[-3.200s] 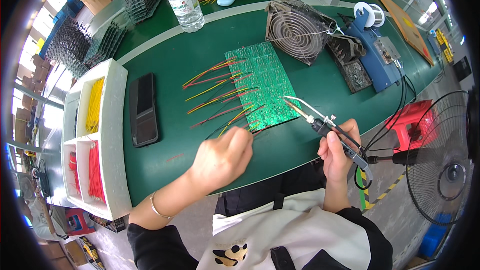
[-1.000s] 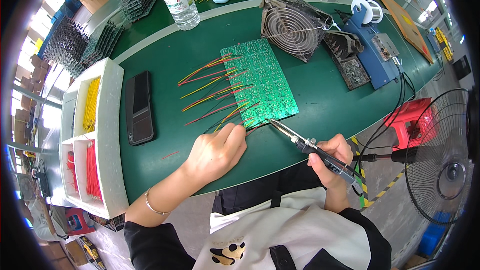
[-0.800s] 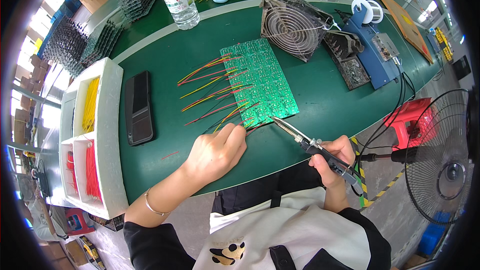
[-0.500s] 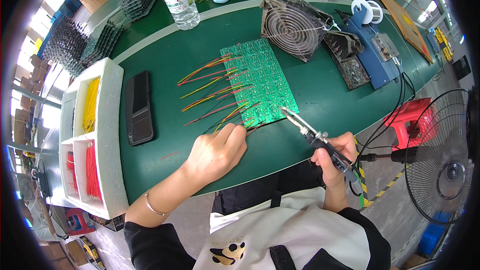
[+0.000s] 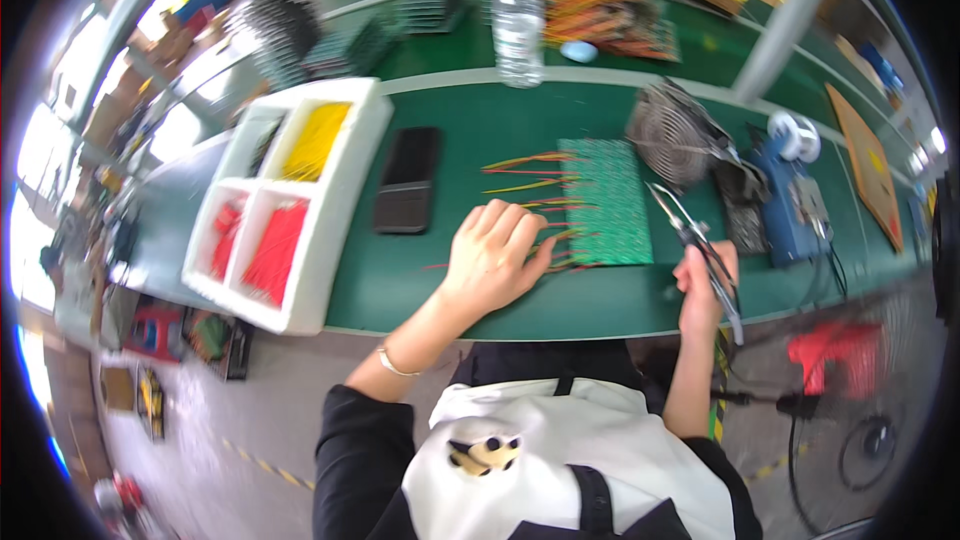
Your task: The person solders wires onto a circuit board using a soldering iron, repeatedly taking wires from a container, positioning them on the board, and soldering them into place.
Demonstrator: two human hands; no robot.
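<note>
My right hand [image 5: 706,285] grips a soldering iron [image 5: 692,230] with a thin feed tube along it. Its tip stands just right of the green circuit board panel [image 5: 612,202], which lies flat on the bench. My left hand [image 5: 492,255] is low over the bench at the panel's left edge. Its thumb and forefinger look apart beside the wires, though blur softens the fingertips. Red, yellow and black wires [image 5: 525,187] stick out leftward from that edge. A loose red wire [image 5: 436,266] lies left of my left hand.
To the left are a black phone [image 5: 408,180] and a white foam box [image 5: 345,210] of yellow and red wires. A water bottle [image 5: 518,30] stands behind. To the right are a fan unit [image 5: 672,135], a blue soldering station [image 5: 790,202] and a solder spool [image 5: 797,137].
The view has swung, shifting the bench rightward in the picture. The iron's tip has left the panel and is now right of it. My left hand's fingers have loosened from their pinch.
</note>
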